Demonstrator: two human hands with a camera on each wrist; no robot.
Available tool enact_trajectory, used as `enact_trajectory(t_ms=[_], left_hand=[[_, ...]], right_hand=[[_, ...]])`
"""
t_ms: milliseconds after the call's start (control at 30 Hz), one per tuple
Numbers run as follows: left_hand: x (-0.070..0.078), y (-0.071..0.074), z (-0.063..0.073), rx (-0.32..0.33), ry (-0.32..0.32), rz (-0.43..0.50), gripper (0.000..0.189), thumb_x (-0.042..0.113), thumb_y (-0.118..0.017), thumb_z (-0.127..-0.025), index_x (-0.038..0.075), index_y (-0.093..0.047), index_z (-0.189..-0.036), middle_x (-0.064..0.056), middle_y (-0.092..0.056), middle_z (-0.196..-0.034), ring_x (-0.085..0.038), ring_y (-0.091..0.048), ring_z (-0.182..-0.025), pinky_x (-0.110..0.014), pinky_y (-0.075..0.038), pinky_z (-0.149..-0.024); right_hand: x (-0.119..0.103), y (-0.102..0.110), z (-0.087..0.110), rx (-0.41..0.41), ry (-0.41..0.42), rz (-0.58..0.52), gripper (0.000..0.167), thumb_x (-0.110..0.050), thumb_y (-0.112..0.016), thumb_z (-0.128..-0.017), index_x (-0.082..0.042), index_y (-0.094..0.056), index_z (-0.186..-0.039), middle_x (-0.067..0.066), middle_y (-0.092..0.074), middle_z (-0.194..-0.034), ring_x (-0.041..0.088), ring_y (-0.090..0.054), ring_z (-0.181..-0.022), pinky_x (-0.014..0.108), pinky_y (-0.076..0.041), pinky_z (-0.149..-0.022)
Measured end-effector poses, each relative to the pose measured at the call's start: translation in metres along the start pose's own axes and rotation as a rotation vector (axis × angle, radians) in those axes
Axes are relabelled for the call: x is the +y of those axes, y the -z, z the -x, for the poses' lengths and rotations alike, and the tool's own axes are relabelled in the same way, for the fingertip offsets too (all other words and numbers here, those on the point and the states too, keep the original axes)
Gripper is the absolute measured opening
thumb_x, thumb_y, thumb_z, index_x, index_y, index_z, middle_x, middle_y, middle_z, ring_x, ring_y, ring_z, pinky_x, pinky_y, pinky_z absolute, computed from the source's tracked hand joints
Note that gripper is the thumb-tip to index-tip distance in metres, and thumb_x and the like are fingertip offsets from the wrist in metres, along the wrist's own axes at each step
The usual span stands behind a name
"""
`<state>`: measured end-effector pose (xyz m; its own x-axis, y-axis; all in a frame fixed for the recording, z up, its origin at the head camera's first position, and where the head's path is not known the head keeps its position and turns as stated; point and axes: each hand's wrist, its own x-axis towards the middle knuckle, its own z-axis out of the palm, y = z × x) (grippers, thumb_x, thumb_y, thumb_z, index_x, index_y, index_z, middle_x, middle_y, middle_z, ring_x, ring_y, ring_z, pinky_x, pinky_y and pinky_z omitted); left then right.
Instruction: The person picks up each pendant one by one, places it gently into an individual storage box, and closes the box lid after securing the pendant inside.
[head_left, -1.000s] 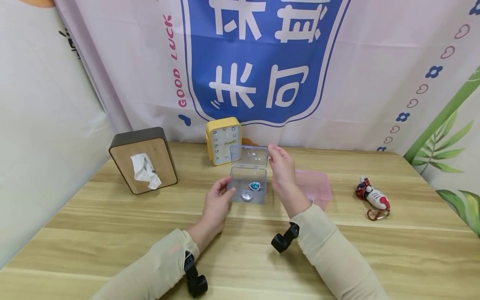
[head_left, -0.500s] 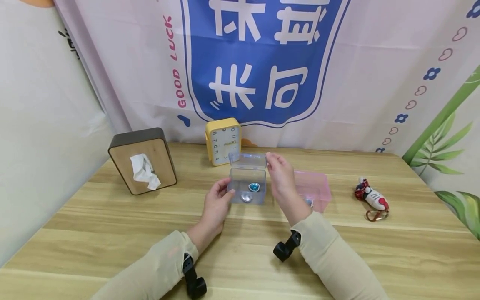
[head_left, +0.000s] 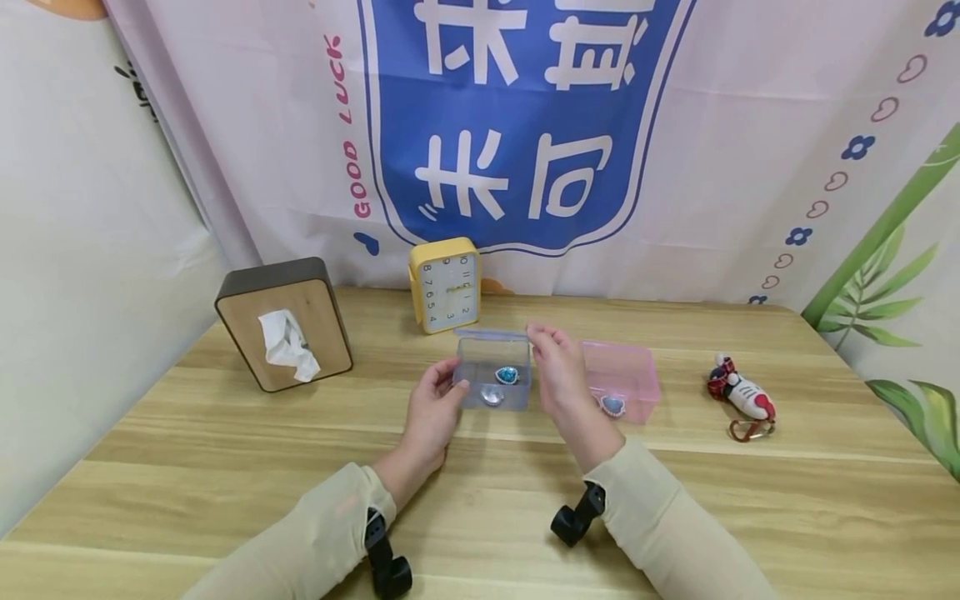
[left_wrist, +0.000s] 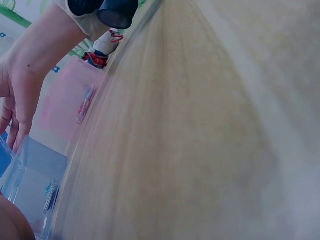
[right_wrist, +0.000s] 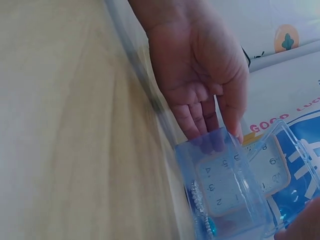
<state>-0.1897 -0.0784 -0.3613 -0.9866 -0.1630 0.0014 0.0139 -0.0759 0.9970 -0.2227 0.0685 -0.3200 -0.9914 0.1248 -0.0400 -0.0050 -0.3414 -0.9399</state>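
A clear bluish plastic box [head_left: 480, 358] stands mid-table, holding a teardrop-shaped teal gem [head_left: 507, 376] with a silvery rim. A shiny clear oval piece [head_left: 492, 397] shows at its front wall. My left hand [head_left: 429, 417] grips the box's left side, thumb near the front and fingers along the wall. The hinged lid [head_left: 491, 334] is partly raised and appears almost edge-on in the head view. At the lid's right corner, my right hand [head_left: 561, 375] pinches its edge. The right wrist view shows the lid [right_wrist: 287, 135] angled away from the box body.
To the right stands a pink clear box [head_left: 622, 367] with a pale blue gem [head_left: 612, 406]. Beyond it lies a small plush toy [head_left: 746, 396] with a red carabiner. A yellow clock [head_left: 448, 287] and a tissue box [head_left: 318, 312] stand behind, before a printed cloth [head_left: 675, 208].
My right hand has swung the lid from upright forward and down, and has moved slightly lower with it. The left hand keeps its hold, and the box stays in place.
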Motion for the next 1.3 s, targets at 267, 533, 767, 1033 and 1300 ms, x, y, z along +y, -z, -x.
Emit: enact_trajectory(t_ms=[267, 533, 767, 1033, 1300], left_hand=[[0.004, 0.008, -0.005, 0.031, -0.049, 0.020, 0.037, -0.003, -0.048, -0.088, -0.005, -0.042, -0.125, -0.022, -0.044, -0.128, -0.032, -0.042, -0.121, -0.040, -0.035, -0.106], [0.024, 0.007, -0.013, 0.033, -0.104, 0.024, 0.033, 0.009, -0.047, -0.093, -0.001, -0.051, -0.124, -0.014, -0.053, -0.120, -0.021, -0.046, -0.110, -0.035, -0.037, -0.099], [0.023, 0.001, -0.015, 0.027, -0.089, 0.003, 0.029, 0.011, -0.049, -0.094, 0.000, -0.056, -0.119, -0.015, -0.057, -0.117, -0.019, -0.050, -0.105, -0.032, -0.041, -0.095], [0.011, 0.000, -0.013, 0.040, -0.078, -0.016, 0.026, 0.010, -0.050, -0.093, 0.002, -0.056, -0.117, -0.013, -0.058, -0.115, -0.020, -0.052, -0.104, -0.036, -0.042, -0.098], [0.003, -0.002, -0.009, 0.006, -0.101, -0.016, 0.031, 0.004, -0.051, -0.091, -0.004, -0.048, -0.120, -0.018, -0.050, -0.123, -0.026, -0.047, -0.118, -0.037, -0.037, -0.106]], right_hand=[[0.005, 0.004, 0.006, -0.032, -0.018, 0.043, 0.031, -0.004, -0.047, -0.092, 0.011, -0.047, -0.119, 0.017, -0.045, -0.134, 0.025, -0.036, -0.131, 0.034, -0.023, -0.114], [0.008, 0.009, 0.012, -0.074, -0.021, 0.064, 0.036, -0.003, -0.045, -0.092, 0.011, -0.045, -0.124, 0.017, -0.039, -0.141, 0.026, -0.029, -0.136, 0.036, -0.019, -0.116], [0.010, 0.012, 0.013, -0.094, -0.019, 0.058, 0.037, -0.001, -0.045, -0.091, 0.012, -0.044, -0.126, 0.019, -0.038, -0.142, 0.027, -0.029, -0.136, 0.035, -0.020, -0.115], [0.014, 0.013, 0.016, -0.087, -0.030, 0.058, 0.039, 0.003, -0.045, -0.088, 0.013, -0.043, -0.126, 0.020, -0.037, -0.142, 0.029, -0.029, -0.136, 0.036, -0.021, -0.115], [0.020, 0.015, 0.018, -0.066, -0.046, 0.091, 0.042, 0.006, -0.045, -0.085, 0.011, -0.044, -0.127, 0.023, -0.042, -0.136, 0.031, -0.037, -0.128, 0.040, -0.027, -0.112]])
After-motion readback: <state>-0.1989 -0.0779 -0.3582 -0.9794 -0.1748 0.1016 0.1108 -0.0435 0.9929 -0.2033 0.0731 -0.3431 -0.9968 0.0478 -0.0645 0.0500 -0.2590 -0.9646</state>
